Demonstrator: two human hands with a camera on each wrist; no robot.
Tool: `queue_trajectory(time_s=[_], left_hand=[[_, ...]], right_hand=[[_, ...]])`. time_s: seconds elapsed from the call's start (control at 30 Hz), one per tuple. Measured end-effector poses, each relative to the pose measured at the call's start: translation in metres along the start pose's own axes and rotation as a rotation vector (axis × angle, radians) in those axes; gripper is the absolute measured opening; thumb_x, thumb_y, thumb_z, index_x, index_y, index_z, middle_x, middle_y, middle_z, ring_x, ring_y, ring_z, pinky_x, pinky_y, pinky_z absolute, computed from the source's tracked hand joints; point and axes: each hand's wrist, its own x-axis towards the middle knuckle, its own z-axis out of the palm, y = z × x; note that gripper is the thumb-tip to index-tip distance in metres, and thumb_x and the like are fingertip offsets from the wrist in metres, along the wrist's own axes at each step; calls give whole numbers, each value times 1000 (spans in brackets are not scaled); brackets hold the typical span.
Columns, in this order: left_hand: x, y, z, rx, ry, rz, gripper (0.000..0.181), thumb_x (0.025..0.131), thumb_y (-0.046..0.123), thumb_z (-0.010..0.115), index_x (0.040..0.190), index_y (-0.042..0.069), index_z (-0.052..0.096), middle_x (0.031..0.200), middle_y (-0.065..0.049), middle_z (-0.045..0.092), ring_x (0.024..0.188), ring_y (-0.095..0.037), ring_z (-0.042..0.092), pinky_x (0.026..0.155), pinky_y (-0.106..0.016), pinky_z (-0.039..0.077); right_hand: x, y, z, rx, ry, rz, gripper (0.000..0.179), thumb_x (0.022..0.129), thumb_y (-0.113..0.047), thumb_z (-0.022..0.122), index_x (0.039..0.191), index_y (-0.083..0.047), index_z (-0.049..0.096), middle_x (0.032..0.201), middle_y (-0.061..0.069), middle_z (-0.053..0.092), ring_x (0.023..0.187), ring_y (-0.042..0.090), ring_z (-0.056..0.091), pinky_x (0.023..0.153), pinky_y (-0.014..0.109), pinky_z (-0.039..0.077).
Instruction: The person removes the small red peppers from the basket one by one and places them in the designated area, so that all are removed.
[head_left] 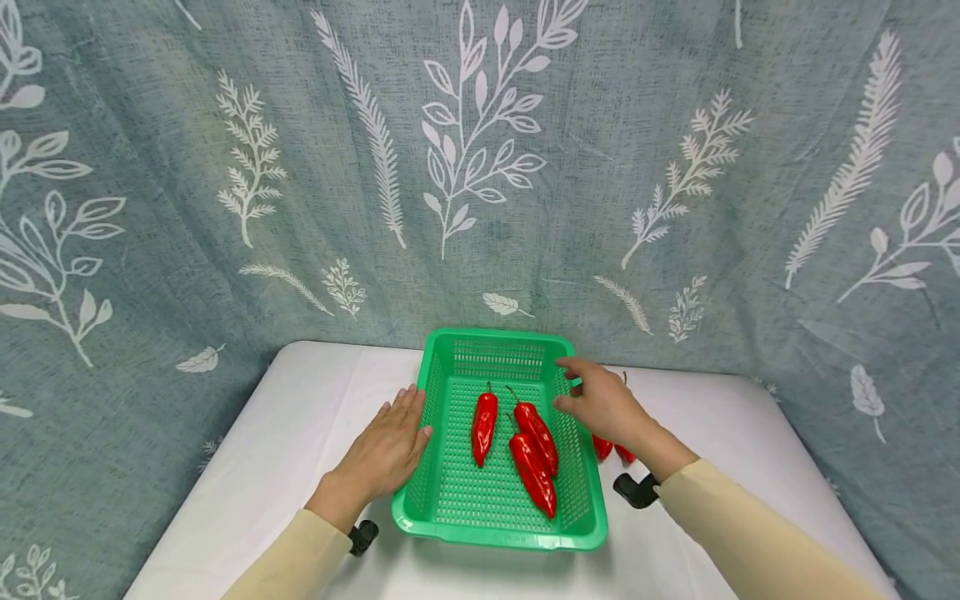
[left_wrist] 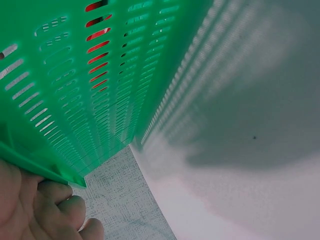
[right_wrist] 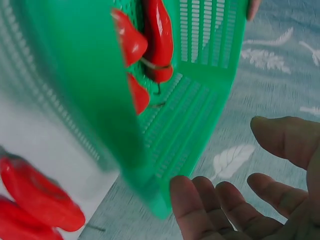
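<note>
A green plastic basket (head_left: 502, 537) with slotted walls stands on the white table. Inside lie three glossy red chili peppers: one pepper (head_left: 484, 425) to the left, another pepper (head_left: 537, 435) to the right, and a third pepper (head_left: 532, 475) resting against it nearer the front. My left hand (head_left: 386, 446) rests on the basket's left rim with its fingers straight. Over the right rim hovers my right hand (head_left: 606, 402), thumb and fingers apart and nothing between them, as the right wrist view also shows. Two more peppers (right_wrist: 42, 197) lie outside, right of the basket, partly hidden under this hand.
The white tabletop (head_left: 330, 400) runs out on both sides of the basket. Behind it hangs a grey-green cloth (head_left: 360, 208) with white leaf prints. A dark strap piece (head_left: 636, 490) sits at the right wrist, another piece (head_left: 363, 537) at the left.
</note>
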Motion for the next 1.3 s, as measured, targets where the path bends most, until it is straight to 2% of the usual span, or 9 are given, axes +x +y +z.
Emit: queue_trajectory(time_s=[0.33, 0.43, 0.6, 0.73, 0.87, 1.1, 1.2, 1.3], left_hand=[[0, -1, 2, 7, -5, -3, 65, 115, 34, 40, 163, -8, 25, 171, -26, 26, 160, -40, 25, 131, -55, 26], [0, -1, 2, 5, -5, -6, 65, 115, 34, 41, 163, -8, 25, 171, -26, 26, 160, -40, 25, 131, -54, 26], [0, -1, 3, -2, -4, -9, 65, 115, 34, 41, 164, -8, 25, 171, -25, 26, 161, -39, 24, 131, -54, 26], [1, 0, 3, -2, -3, -6, 65, 115, 34, 40, 164, -7, 25, 171, -26, 26, 161, -39, 24, 131, -54, 26], [0, 0, 2, 0, -7, -5, 66, 116, 34, 40, 164, -7, 24, 171, -26, 25, 160, -41, 25, 131, -55, 25], [-1, 0, 2, -18, 11, 3, 65, 115, 32, 42, 163, -9, 26, 170, -27, 27, 160, -42, 26, 130, -56, 27], [0, 0, 2, -6, -3, -4, 65, 116, 34, 38, 164, -7, 24, 172, -25, 25, 160, -40, 25, 131, -54, 26], [1, 0, 2, -8, 4, -5, 65, 116, 34, 38, 163, -8, 25, 171, -26, 26, 160, -41, 26, 130, -55, 26]], right_hand=[[7, -16, 28, 22, -131, -25, 66, 91, -11, 78, 151, -5, 54, 138, 22, 66, 120, 39, 68, 89, 48, 63], [8, -17, 35, 32, -204, -26, 67, 89, -7, 81, 151, -4, 55, 139, 22, 65, 124, 40, 65, 89, 45, 63], [9, -20, 41, 43, -342, -6, 68, 87, -2, 82, 150, -8, 58, 140, 22, 64, 119, 36, 66, 84, 40, 63], [11, -21, 43, 56, -421, 33, 66, 86, -1, 83, 147, -12, 61, 140, 21, 63, 120, 33, 63, 85, 42, 64], [13, -23, 44, 61, -463, 41, 65, 85, 1, 82, 146, -12, 62, 141, 21, 63, 121, 34, 62, 87, 44, 63], [20, -23, 55, 15, -505, -1, 63, 83, 1, 82, 143, -10, 65, 135, 21, 65, 111, 30, 64, 81, 42, 64], [19, -24, 60, 45, -539, 8, 63, 83, 2, 82, 143, -12, 65, 135, 19, 65, 110, 30, 65, 81, 43, 65], [18, -26, 64, 81, -571, 6, 65, 84, 2, 81, 145, -13, 64, 138, 18, 65, 115, 31, 65, 87, 46, 64]])
